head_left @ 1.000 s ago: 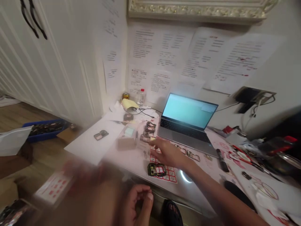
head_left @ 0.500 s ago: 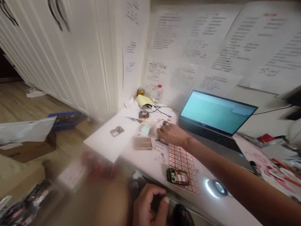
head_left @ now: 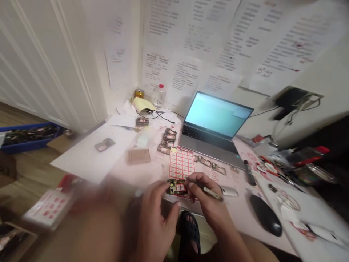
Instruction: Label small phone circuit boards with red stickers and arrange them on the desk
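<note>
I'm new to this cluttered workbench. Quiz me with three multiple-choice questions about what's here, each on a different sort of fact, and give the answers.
1. Where is the blue tray? A on a shelf; B on the wooden floor; C on a chair.
2. What colour is the cap of the plastic bottle? A blue; B green; C red.
3. How is the laptop set? A lid open, screen lit; B lid shut; C lying upside down.

1 B: it sits on the boards, left of the desk.
2 C: the cap shows red.
3 A: the screen glows pale blue-green.
</note>
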`<state>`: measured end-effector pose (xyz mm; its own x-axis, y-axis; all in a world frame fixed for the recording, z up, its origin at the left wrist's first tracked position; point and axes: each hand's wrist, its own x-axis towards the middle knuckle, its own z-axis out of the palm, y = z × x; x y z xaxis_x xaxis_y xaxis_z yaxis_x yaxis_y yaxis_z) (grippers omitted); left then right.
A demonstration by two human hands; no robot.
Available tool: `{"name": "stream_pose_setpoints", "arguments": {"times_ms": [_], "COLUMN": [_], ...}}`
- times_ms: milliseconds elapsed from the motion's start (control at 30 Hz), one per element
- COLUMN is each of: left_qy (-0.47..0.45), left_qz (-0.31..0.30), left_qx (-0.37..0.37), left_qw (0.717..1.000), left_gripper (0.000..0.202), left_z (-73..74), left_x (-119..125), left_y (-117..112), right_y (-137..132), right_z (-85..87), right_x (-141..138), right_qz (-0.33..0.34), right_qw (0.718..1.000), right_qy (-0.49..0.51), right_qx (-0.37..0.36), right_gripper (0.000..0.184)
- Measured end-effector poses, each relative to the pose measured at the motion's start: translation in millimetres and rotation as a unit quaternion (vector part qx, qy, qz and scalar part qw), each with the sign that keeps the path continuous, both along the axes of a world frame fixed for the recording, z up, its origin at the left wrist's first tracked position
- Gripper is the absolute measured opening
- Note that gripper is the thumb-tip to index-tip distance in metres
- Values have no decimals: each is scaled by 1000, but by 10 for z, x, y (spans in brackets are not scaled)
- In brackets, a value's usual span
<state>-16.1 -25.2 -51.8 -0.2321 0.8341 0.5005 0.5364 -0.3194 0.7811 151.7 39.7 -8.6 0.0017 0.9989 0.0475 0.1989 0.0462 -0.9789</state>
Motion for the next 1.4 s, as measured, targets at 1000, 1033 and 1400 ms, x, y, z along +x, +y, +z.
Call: {"name": "stream_pose_setpoints", "arguments": {"times_ms": [1000,1033,1400], "left_qy": [28,27,23], "left_qz": [-88,-89,-91], "left_qx": [-48,-49,-53], "left_qw": [995,994,994], "left_gripper": [34,35,35], "left_z": [128,130,136], "left_x": [50,49,45], "left_y": [405,403,401], "right_y": [-150,-151,-137], "right_z": [-319,-313,-275], "right_x": [-42,-44,-64], "right_qz": [-56,-54,-55], "right_qw": [988,988,990], "right_qy": [-62,-62,-56], "right_qx": [129,127,115], "right_gripper": [22,22,23]}}
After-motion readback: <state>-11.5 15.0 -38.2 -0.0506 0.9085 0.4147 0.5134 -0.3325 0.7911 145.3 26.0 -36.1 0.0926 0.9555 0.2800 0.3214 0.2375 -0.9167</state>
